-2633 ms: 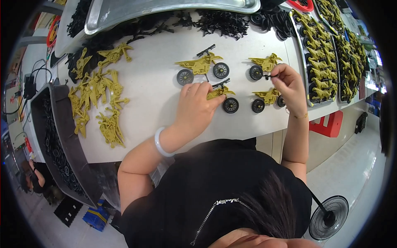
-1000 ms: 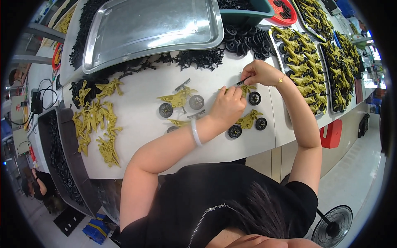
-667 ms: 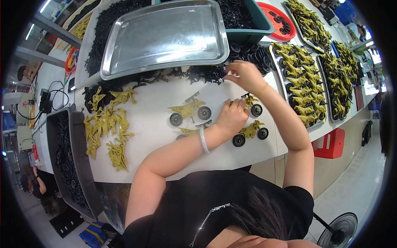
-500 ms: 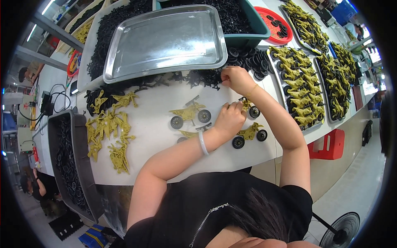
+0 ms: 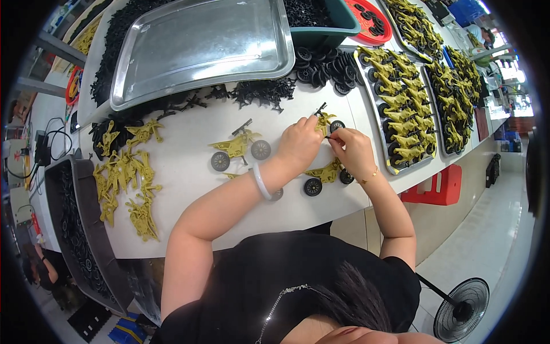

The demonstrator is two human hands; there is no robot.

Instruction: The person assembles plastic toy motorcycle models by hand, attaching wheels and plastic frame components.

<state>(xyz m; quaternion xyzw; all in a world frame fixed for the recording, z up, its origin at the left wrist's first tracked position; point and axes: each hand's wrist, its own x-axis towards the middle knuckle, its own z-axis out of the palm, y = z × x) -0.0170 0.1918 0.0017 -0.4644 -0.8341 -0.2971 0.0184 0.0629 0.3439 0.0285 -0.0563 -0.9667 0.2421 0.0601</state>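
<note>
My left hand is closed around a yellow toy motorcycle with black handlebars and a black wheel; its rear is hidden by my fingers. My right hand pinches a small dark part against the near side of that motorcycle, just below its front wheel. The part is too small to name. Closer to me lies a second toy motorcycle on its side, partly behind my right hand. A third motorcycle lies left of my left hand. Another is mostly covered by my left forearm, with one wheel showing.
Yellow motorcycle bodies are heaped at the left, beside a grey bin of black parts. A metal tray rests at the back, near small black parts and wheels. Trays of assembled motorcycles stand at the right.
My right hand has come back from the pile of small black parts to the motorcycle in my left hand, now with a small dark part between its fingers. The whole view has shifted slightly.
</note>
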